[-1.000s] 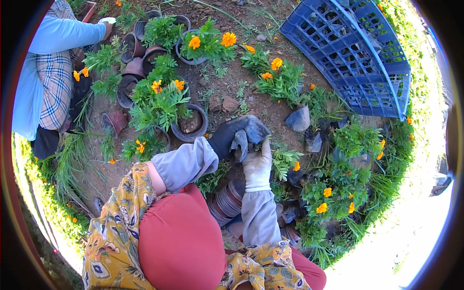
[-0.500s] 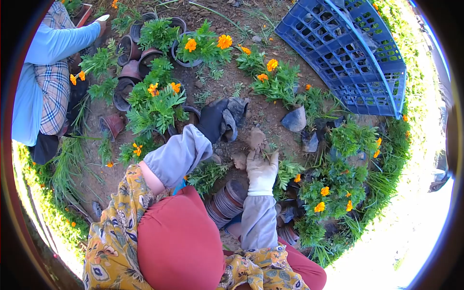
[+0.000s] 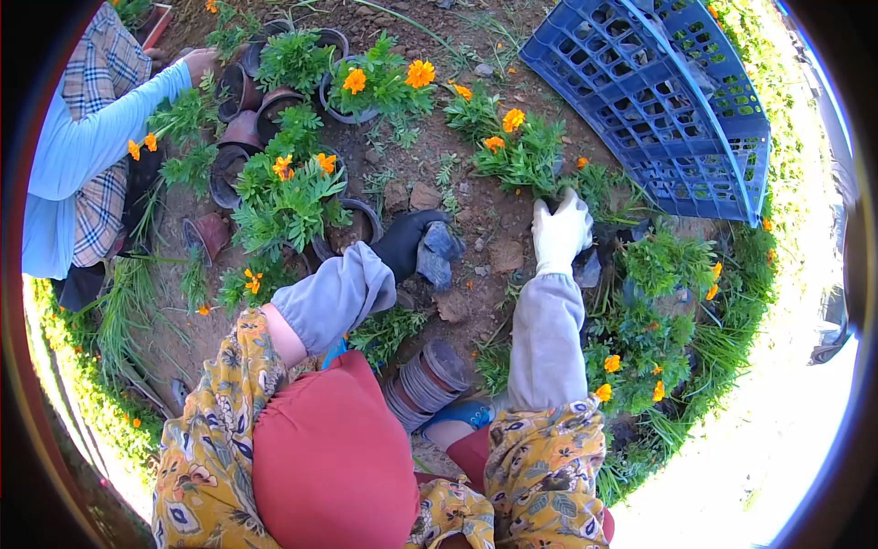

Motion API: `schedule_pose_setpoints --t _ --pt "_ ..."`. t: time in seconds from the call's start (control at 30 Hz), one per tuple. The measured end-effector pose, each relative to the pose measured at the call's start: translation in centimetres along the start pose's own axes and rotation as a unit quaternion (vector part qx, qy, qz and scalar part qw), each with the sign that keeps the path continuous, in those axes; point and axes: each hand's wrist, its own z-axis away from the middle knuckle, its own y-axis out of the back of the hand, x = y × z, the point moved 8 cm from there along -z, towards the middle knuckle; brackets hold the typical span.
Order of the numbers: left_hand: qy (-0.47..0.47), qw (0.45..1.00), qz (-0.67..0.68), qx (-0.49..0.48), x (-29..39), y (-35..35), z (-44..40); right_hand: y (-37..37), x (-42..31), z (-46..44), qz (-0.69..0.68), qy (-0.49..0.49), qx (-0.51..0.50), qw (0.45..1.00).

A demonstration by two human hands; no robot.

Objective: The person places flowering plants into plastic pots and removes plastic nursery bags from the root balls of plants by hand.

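My left hand (image 3: 407,245), in a black glove, is closed on a crumpled dark plastic plant bag (image 3: 439,254), which hangs limp above the soil. Further right, my right hand (image 3: 562,229) wears a white glove. Its fingers are curled at the base of a marigold plant (image 3: 523,157) with orange flowers that leans over on the ground. The glove hides the plant's root end. Lumps of soil (image 3: 505,255) lie between my two hands.
Nearer me stands a stack of round pots (image 3: 426,384). Potted marigolds (image 3: 291,197) fill the left, beside a person in a blue sleeve (image 3: 119,133). A blue plastic crate (image 3: 654,105) sits tilted at upper right. More marigolds (image 3: 649,348) grow along the right.
My right hand has left the soil clump near the middle and moved forward and right to the marigold plant. The bag in my left hand now hangs lower. The other person's arm has shifted.
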Motion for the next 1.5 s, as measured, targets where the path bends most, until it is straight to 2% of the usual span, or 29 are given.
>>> schedule_pose_setpoints --t 0.03,0.07,0.17,0.23,0.27,0.3,0.37,0.4,0.43,0.5,0.53,0.57,0.6,0.63,0.67,0.73,0.77,0.8,0.83,0.9,0.93,1.0,1.03,1.07,1.17,1.2,1.3,1.4,1.5 --pt "0.002 1.0 -0.022 -0.013 0.0 0.2 -0.3 -0.7 0.1 -0.6 0.093 -0.002 -0.074 0.993" --pt "0.005 0.999 -0.043 -0.025 -0.1 0.6 -0.4 -1.3 0.4 -1.2 0.122 0.0 -0.116 0.986" --pt "-0.036 0.995 -0.092 -0.019 -0.2 1.0 -0.9 -1.0 0.7 -0.6 0.059 0.046 -0.09 0.993" --pt "-0.065 0.988 -0.136 -0.034 0.2 0.7 -1.1 -2.9 3.9 -0.3 -0.061 0.084 -0.01 0.995" --pt "-0.069 0.982 -0.164 -0.055 0.0 0.6 -1.2 -3.4 5.4 -0.5 -0.188 0.0 -0.05 0.981" --pt "-0.073 0.975 -0.193 -0.077 -0.1 0.4 -1.4 -3.9 7.5 0.3 -0.346 -0.128 -0.054 0.928" --pt "-0.087 0.948 -0.285 -0.108 -0.3 0.0 -1.5 -0.1 6.9 1.7 -0.558 -0.121 0.048 0.819" --pt "-0.093 0.931 -0.33 -0.124 -0.4 -0.6 -1.3 -0.6 7.1 2.9 -0.67 -0.199 0.016 0.715" --pt "-0.052 0.942 -0.307 -0.128 -1.0 -1.3 -0.8 0.0 6.4 4.4 -0.665 -0.217 -0.051 0.712" --pt "0.028 0.955 -0.262 -0.137 -2.1 -3.6 0.8 0.2 2.4 6.9 -0.82 -0.256 -0.09 0.504" --pt "0.049 0.956 -0.234 -0.173 -3.0 -4.2 0.8 -0.3 1.3 8.3 -0.837 -0.257 -0.104 0.471" --pt "0.015 0.954 -0.242 -0.176 -3.4 -4.2 0.1 -1.1 0.2 9.7 -0.853 -0.259 -0.12 0.436" --pt "-0.019 0.951 -0.251 -0.178 -3.4 -4.6 -0.3 -1.8 -0.4 10.9 -0.831 -0.269 -0.116 0.473" --pt "-0.001 0.96 -0.224 -0.171 -3.8 -4.1 -0.2 -1.3 -1.5 11.9 -0.807 -0.204 -0.147 0.534" --pt "0.015 0.967 -0.196 -0.163 -3.9 -4.1 0.3 -2.3 -0.5 13.3 -0.779 -0.223 -0.132 0.571" --pt "-0.075 0.966 -0.2 -0.149 -2.3 -5.1 1.8 -3.3 -0.4 14.7 -0.753 -0.242 -0.121 0.601" --pt "-0.118 0.962 -0.201 -0.143 -1.7 -5.3 2.2 -3.1 -1.2 15.0 -0.756 -0.243 -0.124 0.595" --pt "-0.107 0.969 -0.19 -0.119 -1.6 -4.7 1.9 -3.1 -1.5 15.1 -0.781 -0.275 -0.122 0.547" --pt "-0.104 0.96 -0.245 -0.091 -1.5 -4.3 1.7 -3.0 -1.9 15.3 -0.803 -0.307 -0.116 0.498" --pt "-0.097 0.931 -0.351 -0.031 -0.9 -3.9 1.9 -3.3 -3.0 15.8 -0.855 -0.42 -0.087 0.292" --pt "-0.159 0.868 -0.469 -0.026 -0.5 -4.0 1.6 -4.7 -2.1 16.0 -0.844 -0.438 -0.071 0.3" --pt "-0.25 0.839 -0.482 -0.04 -0.3 -3.6 0.9 -4.0 -2.4 15.5 -0.866 -0.42 -0.07 0.262" --pt "-0.235 0.848 -0.473 -0.045 -0.7 -2.9 0.6 -3.8 -2.5 15.4 -0.876 -0.411 -0.07 0.241" --pt "-0.219 0.857 -0.464 -0.049 -0.5 -3.1 1.1 -3.5 -2.2 14.9 -0.88 -0.392 -0.059 0.261" --pt "-0.174 0.912 -0.356 -0.106 -2.4 -4.1 2.1 -2.8 -2.2 14.1 -0.892 -0.363 -0.05 0.266" --pt "-0.187 0.921 -0.324 -0.111 -2.1 -4.6 2.6 -3.2 -2.1 14.2 -0.889 -0.375 -0.057 0.258" --pt "-0.148 0.883 -0.432 -0.108 -1.9 -3.4 1.9 -4.1 -1.9 14.7 -0.889 -0.396 -0.071 0.219" --pt "-0.174 0.878 -0.437 -0.088 -1.8 -3.3 2.1 -3.6 -1.7 15.0 -0.886 -0.407 -0.095 0.201" --pt "-0.195 0.904 -0.379 -0.032 -1.0 -2.9 1.8 -3.8 -0.8 16.5 -0.833 -0.491 -0.062 0.249"
